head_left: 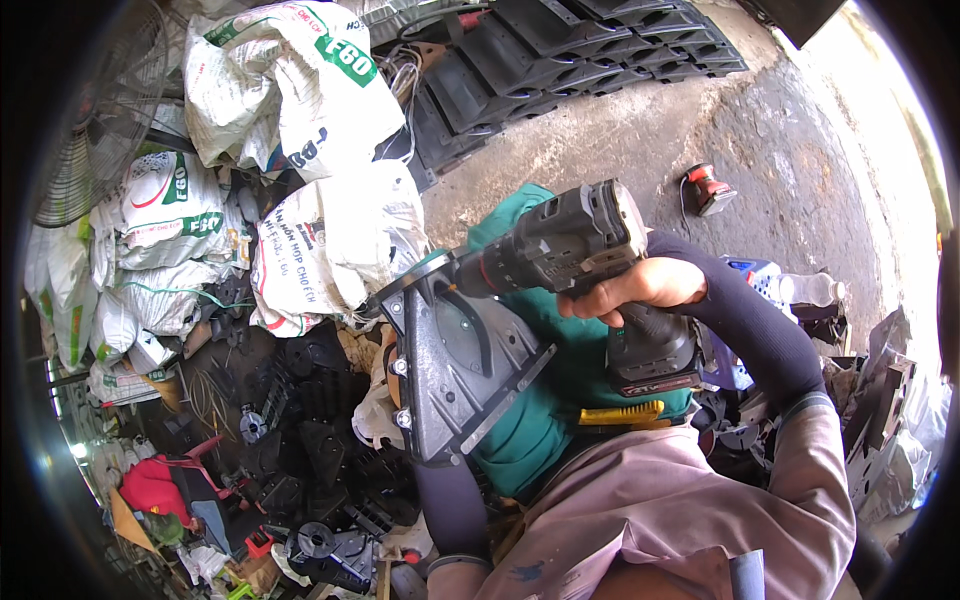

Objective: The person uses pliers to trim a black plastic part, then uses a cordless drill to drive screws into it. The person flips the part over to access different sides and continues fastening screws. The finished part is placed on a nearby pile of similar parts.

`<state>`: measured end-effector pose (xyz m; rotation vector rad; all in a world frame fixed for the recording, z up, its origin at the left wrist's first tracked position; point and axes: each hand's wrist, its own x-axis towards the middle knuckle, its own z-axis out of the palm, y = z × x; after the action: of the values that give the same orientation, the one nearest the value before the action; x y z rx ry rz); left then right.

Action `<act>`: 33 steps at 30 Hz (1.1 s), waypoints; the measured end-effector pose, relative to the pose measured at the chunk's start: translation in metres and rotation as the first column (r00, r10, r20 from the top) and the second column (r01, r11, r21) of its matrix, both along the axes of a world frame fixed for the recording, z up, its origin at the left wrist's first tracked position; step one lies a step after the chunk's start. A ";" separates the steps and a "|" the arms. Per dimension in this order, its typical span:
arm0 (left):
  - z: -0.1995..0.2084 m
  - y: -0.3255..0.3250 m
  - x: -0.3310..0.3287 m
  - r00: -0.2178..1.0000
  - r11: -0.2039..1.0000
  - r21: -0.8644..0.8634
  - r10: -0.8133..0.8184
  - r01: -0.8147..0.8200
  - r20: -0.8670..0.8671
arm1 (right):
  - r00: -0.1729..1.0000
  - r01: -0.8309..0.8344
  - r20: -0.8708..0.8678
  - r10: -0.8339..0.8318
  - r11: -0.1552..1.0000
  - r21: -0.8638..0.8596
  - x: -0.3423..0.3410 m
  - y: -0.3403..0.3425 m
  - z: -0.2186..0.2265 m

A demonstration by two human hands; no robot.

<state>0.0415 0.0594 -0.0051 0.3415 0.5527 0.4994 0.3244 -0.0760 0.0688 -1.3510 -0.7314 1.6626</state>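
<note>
A dark grey, ribbed plastic part (455, 350) is tilted over the person's lap, its curved rim toward the top and 2 shiny screws along its left edge. At that rim, the front end of a black cordless drill (565, 245) points left and appears to meet the part. The right hand (645, 285) grasps the drill by its handle, fingers wrapped around the front. The left forearm passes up beneath the part; the left hand is hidden, so I cannot tell what it grips. Green cloth (570, 355) lies under the part and drill, with a yellow tool (622, 413) just below the drill's battery. Farther out, a red-and-black tool (710, 190) rests on the concrete floor (620, 150), white sacks (290, 85) are piled at upper left, and black plastic mouldings (560, 65) are stacked at the top.
</note>
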 end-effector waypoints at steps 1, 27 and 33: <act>0.000 -0.001 0.000 1.000 1.000 0.016 0.002 -0.002 0.001 | 1.000 -0.010 0.013 0.010 1.000 0.003 0.000 0.000 0.000; 0.057 -0.042 0.024 0.999 0.999 0.047 0.021 -0.020 -0.036 | 0.999 -0.021 -0.039 0.021 1.000 0.002 0.008 -0.046 -0.007; 0.028 -0.033 0.015 0.998 0.994 0.102 -0.040 0.045 -0.047 | 0.988 0.003 -0.151 -0.007 1.000 -0.029 0.008 -0.037 -0.009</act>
<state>0.0566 0.0268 0.0225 0.4628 0.5635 0.4808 0.3323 -0.1129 0.0596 -1.2295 -0.6176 1.7561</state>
